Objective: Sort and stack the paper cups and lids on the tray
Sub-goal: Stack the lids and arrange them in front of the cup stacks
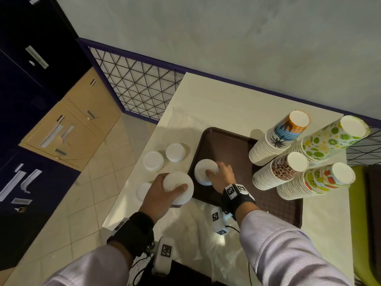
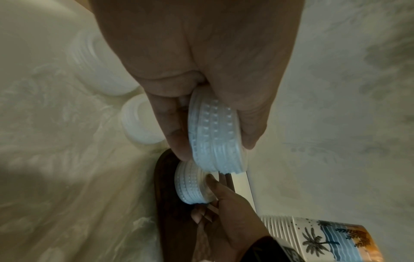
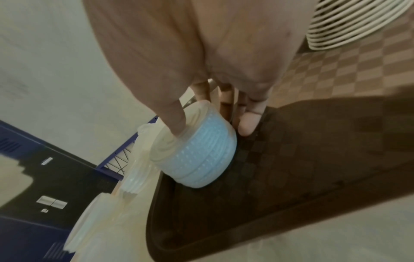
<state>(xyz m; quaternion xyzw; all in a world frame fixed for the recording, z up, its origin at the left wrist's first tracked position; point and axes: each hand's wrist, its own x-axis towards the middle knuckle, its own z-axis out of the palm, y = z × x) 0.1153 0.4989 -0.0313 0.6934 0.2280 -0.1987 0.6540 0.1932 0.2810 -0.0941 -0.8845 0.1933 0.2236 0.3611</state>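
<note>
My left hand [image 1: 173, 195] grips a stack of white lids [image 1: 178, 187] just above the table, at the left rim of the brown tray [image 1: 226, 145]. In the left wrist view the thumb and fingers clamp the ribbed lid stack [image 2: 215, 138] from both sides. A second, smaller lid stack [image 1: 206, 171] stands on the tray's left part, and my right hand [image 1: 216, 169] holds it, thumb on its top and fingers down its far side [image 3: 211, 129]. Several tall stacks of patterned paper cups [image 1: 278, 137] stand upside down on the tray's right half.
Three more white lid stacks [image 1: 153, 161] [image 1: 175, 152] [image 1: 143, 190] sit on the cream table left of the tray. The table's left edge drops to a tiled floor. A wire fence and a wall bound the far side; a green chair [image 1: 358, 213] stands at the right.
</note>
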